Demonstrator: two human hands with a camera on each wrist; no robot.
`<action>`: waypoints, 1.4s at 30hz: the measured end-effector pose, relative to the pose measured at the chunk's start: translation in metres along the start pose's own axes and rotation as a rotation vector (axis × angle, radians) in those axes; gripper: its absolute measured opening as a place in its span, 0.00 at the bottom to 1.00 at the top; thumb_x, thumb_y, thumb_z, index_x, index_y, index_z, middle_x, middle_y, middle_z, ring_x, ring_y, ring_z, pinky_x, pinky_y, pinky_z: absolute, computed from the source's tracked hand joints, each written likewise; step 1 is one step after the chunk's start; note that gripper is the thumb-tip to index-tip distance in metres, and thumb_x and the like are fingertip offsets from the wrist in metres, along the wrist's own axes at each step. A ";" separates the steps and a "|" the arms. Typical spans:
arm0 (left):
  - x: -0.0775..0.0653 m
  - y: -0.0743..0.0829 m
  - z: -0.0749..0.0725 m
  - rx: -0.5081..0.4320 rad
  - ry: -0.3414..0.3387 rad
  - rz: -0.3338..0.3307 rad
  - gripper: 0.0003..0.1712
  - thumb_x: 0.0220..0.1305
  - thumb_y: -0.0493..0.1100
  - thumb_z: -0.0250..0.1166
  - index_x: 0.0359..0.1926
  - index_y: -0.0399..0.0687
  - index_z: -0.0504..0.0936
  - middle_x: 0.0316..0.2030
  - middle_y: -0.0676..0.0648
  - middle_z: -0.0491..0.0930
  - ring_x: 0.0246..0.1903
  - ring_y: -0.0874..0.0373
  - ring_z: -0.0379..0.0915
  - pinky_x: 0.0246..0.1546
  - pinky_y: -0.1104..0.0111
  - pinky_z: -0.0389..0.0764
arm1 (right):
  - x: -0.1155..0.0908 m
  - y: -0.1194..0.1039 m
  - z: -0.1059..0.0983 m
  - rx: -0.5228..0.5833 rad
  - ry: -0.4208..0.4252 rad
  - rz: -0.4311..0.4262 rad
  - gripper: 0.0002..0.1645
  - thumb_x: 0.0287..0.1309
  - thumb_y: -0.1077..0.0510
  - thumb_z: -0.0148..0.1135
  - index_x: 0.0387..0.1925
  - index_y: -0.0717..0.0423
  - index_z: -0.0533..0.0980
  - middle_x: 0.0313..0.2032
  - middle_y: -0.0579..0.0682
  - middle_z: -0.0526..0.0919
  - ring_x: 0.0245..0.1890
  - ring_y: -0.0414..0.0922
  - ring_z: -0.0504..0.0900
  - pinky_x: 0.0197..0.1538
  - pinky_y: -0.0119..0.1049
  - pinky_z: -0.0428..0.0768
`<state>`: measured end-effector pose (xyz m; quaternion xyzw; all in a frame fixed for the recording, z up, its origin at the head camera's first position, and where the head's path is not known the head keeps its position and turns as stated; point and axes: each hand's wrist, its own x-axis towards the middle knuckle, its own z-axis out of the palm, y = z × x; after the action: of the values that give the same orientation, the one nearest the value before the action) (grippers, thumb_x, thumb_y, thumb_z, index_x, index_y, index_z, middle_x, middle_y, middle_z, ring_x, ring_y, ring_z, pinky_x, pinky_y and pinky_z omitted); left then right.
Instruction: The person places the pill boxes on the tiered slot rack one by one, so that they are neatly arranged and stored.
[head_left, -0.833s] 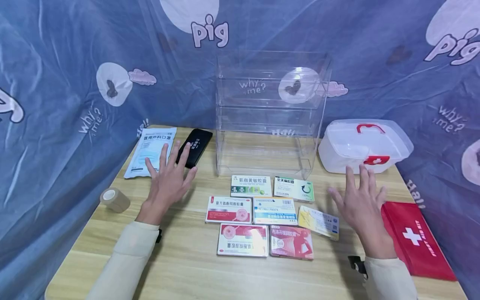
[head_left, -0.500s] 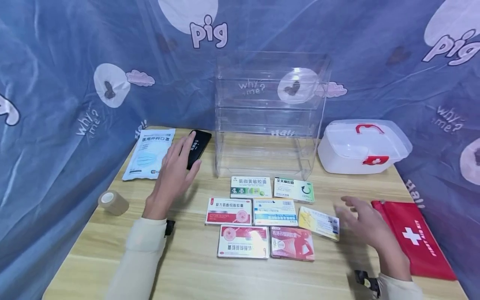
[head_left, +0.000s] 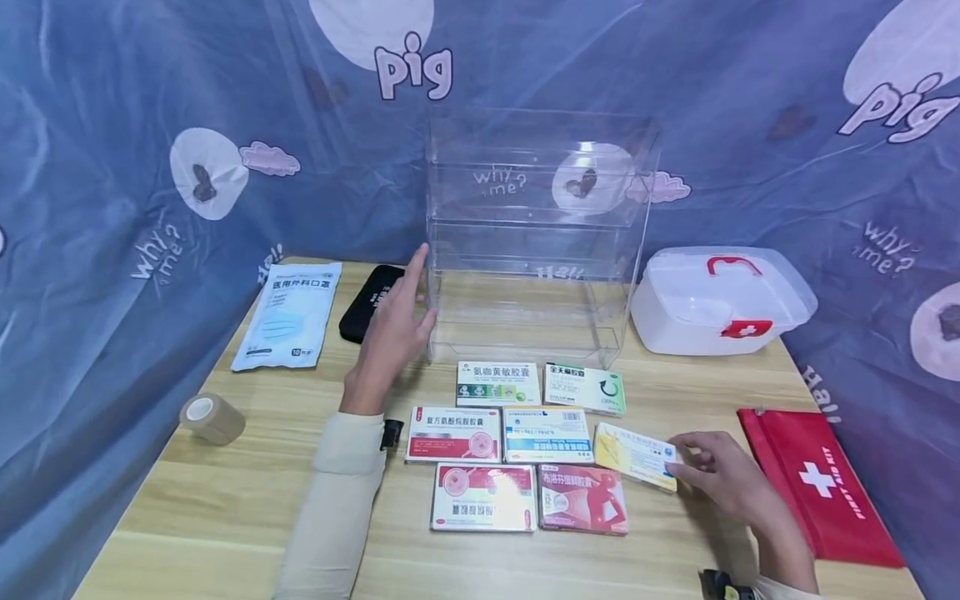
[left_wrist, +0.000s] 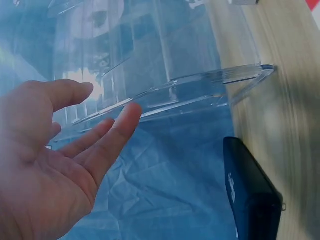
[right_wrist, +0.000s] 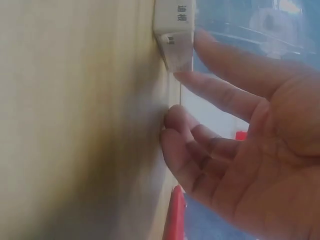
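Observation:
My left hand point(head_left: 393, 342) stands beside the left side of the clear acrylic display shelf point(head_left: 525, 334), fingers extended and thumb apart. In the left wrist view the same hand point(left_wrist: 65, 155) holds nothing, its fingertips overlapping the shelf's edge. My right hand point(head_left: 731, 479) is at the right end of a yellow-and-white medicine box point(head_left: 636, 454), which lies flat on the table. Thumb and index finger pinch that end; in the right wrist view they meet the box point(right_wrist: 175, 50) at its corner, and the other fingers point(right_wrist: 175, 150) curl loosely near the tabletop.
Several other medicine boxes point(head_left: 483, 498) lie left of the right hand. A white lidded case point(head_left: 667, 321) stands behind it, a red first aid pouch point(head_left: 810, 500) to its right. A mask packet point(head_left: 288, 317), a black case point(head_left: 362, 308) and a tan tape roll point(head_left: 213, 419) are at left.
My left hand has moved right, from over the mask packet and black case to the shelf's side. My right hand has come down and left to the yellow-and-white box's end.

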<state>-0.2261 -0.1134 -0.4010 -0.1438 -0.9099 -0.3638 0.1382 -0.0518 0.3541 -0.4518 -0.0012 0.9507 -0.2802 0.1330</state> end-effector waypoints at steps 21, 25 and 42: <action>0.001 -0.014 0.010 -0.011 0.057 0.011 0.56 0.71 0.29 0.66 0.88 0.65 0.49 0.68 0.39 0.81 0.52 0.42 0.87 0.53 0.50 0.88 | -0.015 -0.019 0.006 0.167 0.181 -0.050 0.28 0.59 0.68 0.76 0.59 0.59 0.75 0.50 0.62 0.87 0.41 0.30 0.84 0.40 0.27 0.85; 0.002 -0.014 0.012 -0.021 0.061 0.016 0.56 0.70 0.28 0.66 0.88 0.64 0.49 0.66 0.39 0.81 0.52 0.43 0.87 0.52 0.50 0.88 | -0.001 -0.036 -0.023 0.203 0.324 -0.220 0.29 0.58 0.76 0.72 0.60 0.64 0.75 0.45 0.49 0.90 0.42 0.21 0.81 0.38 0.23 0.85; 0.001 -0.015 0.021 -0.018 0.065 0.024 0.58 0.69 0.26 0.66 0.88 0.65 0.48 0.61 0.38 0.83 0.49 0.44 0.86 0.48 0.53 0.89 | 0.175 -0.218 -0.158 0.349 0.729 -0.339 0.29 0.66 0.68 0.69 0.66 0.48 0.77 0.61 0.64 0.87 0.50 0.34 0.88 0.55 0.24 0.86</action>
<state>-0.2351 -0.1088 -0.4245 -0.1438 -0.8998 -0.3749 0.1709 -0.2767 0.2416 -0.2521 -0.0357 0.8603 -0.4365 -0.2610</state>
